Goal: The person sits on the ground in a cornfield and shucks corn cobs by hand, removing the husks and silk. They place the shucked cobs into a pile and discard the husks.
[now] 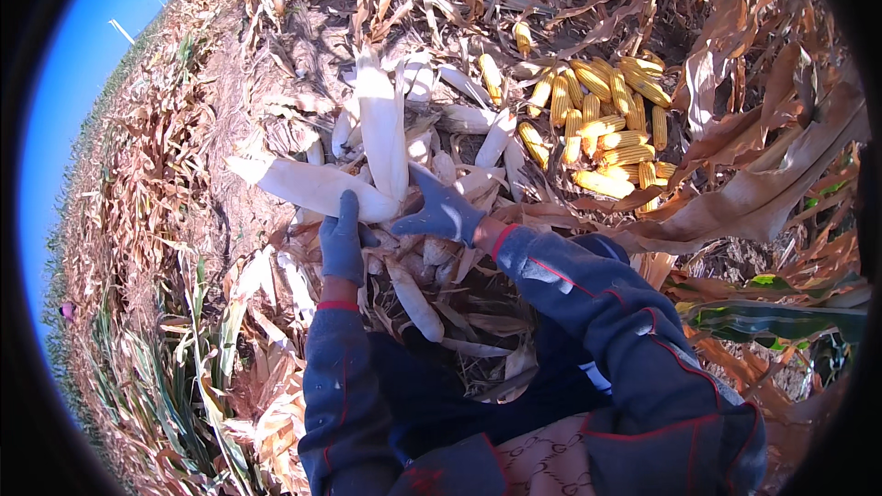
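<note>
My left hand (342, 241), in a grey glove, grips the lower end of a pale corn husk (310, 186), with the thumb across its face. A second long piece of pale husk (379, 124) meets it in a V; whether either encloses a cob cannot be told. My right hand (441, 210), also gloved, is beside the V's base with thumb and fingers spread, holding nothing visible. Under and around both hands lie several ears in their husks, one of them a pale ear (415, 303) between my legs.
Bare yellow corn cobs (606, 124) lie heaped to the right, with a single cob (522, 38) farther off. Dry corn leaves (751, 179) arch in from the right. Greenish stalks (186, 331) and dry husks (275, 427) lie at left. A small pink shape (67, 311) shows far left.
</note>
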Motion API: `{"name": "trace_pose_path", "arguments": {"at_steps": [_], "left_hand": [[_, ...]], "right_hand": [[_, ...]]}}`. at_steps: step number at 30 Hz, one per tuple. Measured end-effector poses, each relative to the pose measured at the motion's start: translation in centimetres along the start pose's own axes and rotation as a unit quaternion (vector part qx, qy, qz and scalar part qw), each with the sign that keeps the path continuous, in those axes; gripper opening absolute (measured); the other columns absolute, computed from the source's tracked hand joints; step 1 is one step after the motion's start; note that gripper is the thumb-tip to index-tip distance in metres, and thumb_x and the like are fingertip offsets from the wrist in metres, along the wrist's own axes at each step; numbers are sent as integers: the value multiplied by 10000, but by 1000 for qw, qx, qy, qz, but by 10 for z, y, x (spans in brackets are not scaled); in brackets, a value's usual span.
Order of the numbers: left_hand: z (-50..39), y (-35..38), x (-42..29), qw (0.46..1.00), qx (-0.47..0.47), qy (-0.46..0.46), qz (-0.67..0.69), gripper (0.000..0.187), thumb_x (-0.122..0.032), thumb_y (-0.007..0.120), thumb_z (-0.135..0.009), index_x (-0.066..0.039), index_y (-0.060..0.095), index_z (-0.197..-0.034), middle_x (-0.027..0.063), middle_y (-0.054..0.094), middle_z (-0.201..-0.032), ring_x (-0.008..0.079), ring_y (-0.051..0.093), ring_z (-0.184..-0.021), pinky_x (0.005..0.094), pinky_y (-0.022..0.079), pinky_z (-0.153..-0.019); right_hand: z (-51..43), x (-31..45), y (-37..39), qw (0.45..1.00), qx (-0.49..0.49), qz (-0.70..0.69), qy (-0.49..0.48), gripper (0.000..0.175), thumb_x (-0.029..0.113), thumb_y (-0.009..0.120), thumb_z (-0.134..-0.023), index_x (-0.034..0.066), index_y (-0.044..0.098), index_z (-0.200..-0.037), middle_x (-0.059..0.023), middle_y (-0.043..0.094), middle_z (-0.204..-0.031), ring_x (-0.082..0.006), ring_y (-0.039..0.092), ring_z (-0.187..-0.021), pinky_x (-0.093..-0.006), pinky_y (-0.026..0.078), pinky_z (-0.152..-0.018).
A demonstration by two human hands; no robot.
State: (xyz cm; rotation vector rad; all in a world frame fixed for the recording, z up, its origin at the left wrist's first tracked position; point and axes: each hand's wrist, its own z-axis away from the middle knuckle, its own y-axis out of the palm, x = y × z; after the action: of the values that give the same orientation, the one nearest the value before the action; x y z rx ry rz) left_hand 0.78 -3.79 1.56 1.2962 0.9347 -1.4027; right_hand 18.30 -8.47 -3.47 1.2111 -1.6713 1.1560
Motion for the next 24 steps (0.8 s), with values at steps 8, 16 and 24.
{"name": "trace_pose_path", "arguments": {"at_steps": [8, 16, 24], "left_hand": [[7, 4, 3, 989, 90, -18, -113, 475, -438, 537, -882, 13, 560, -1029, 65, 575, -701, 99, 466, -426, 225, 375, -387], [3, -11, 3, 971, 98, -29, -215, 418, -362, 527, -885, 1, 570, -1089, 120, 648, -823, 106, 454, -395, 224, 367, -376], [-3, -34, 18, 951, 114, -21, -285, 347, -323, 547, -878, -23, 598, -1044, 97, 641, -800, 101, 458, -421, 234, 375, -386]], "right_hand": [[3, 38, 2, 985, 26, 156, 75, 812, 362, 758, -633, 63, 388, -1292, -207, 553, -1152, -341, 555, -1061, -411, 449, -885], [47, 69, -62, 976, -171, 133, -7, 684, 321, 728, -695, 88, 420, -1259, -188, 515, -1204, -347, 560, -1035, -407, 472, -851], [278, 22, -124, 918, -152, 269, 247, 681, 276, 714, -726, 132, 376, -1299, -132, 455, -1266, -322, 501, -1132, -404, 436, -907]]}}
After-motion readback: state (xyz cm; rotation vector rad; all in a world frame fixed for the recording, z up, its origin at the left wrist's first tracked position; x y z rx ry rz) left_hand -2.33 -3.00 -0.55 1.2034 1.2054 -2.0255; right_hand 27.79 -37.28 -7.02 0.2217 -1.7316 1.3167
